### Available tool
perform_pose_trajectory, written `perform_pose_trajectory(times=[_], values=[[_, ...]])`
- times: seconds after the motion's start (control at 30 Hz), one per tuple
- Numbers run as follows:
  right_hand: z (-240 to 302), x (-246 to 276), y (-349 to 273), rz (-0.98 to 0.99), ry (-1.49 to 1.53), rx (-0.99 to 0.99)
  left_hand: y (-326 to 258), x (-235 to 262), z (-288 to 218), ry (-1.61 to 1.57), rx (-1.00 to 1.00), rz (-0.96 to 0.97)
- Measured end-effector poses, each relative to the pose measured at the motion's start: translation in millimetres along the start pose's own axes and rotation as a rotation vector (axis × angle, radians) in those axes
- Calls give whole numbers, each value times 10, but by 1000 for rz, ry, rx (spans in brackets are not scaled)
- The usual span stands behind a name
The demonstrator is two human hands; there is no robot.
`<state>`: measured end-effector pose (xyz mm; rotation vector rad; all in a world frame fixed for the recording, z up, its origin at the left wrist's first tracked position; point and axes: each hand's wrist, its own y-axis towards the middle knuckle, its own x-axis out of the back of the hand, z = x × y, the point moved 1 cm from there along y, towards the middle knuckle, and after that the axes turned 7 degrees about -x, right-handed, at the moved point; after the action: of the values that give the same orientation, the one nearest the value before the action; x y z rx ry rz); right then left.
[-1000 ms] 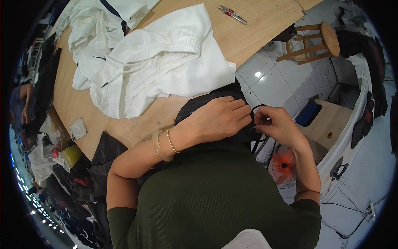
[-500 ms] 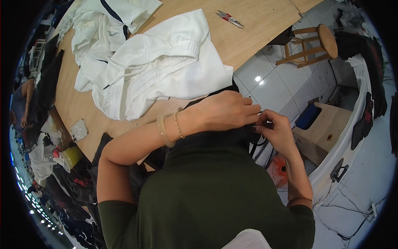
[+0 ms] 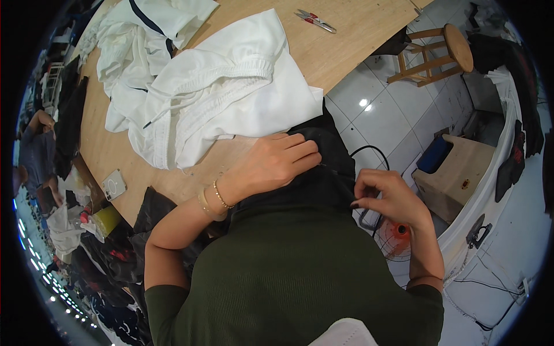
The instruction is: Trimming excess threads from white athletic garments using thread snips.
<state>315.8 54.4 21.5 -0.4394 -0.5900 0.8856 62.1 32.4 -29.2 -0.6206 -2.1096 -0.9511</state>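
Black cloth (image 3: 334,144) lies over my lap, below the table edge. My left hand (image 3: 280,164) rests above it, fingers curled inward, with a small pale fleck beside the fingertips. To its right, my right hand (image 3: 392,196) is pinched, thumb against the bent fingers, at the right side of the cloth. What either pinch holds, if anything, is too small to make out. White shorts (image 3: 259,104) with a gathered elastic waist and a dark-tipped drawstring lie on the table just beyond my left hand.
On the wooden table (image 3: 358,40) are red-handled thread snips (image 3: 315,21), more white garments (image 3: 130,63) and a phone (image 3: 114,184). A wooden stool (image 3: 456,49), a beige box (image 3: 450,179) and an orange fan (image 3: 398,236) stand to the right. Another person (image 3: 39,150) is at far left.
My hands have come apart. The left moved left and nearer to me over the black cloth; the right shifted slightly down and right, still pinched.
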Motion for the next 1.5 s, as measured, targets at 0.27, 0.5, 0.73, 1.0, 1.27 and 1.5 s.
perform_pose_trajectory(times=[0.27, 0.5, 0.73, 1.0, 1.27, 1.5], values=[[54, 32, 325, -113, 109, -50, 234, -79, 10, 3, -15, -104], [-227, 56, 446, -103, 79, 50, 542, -308, 103, -77, -36, -101], [-234, 4, 449, 28, 523, -27, 586, -154, 172, -321, 101, -78], [-432, 124, 475, -16, 687, 145, 309, -128, -119, -303, 337, -15], [-515, 197, 390, 99, 860, 112, 141, -40, -142, -358, 448, 162], [-636, 312, 306, 193, 670, 49, 193, -11, -215, -270, 372, 100]])
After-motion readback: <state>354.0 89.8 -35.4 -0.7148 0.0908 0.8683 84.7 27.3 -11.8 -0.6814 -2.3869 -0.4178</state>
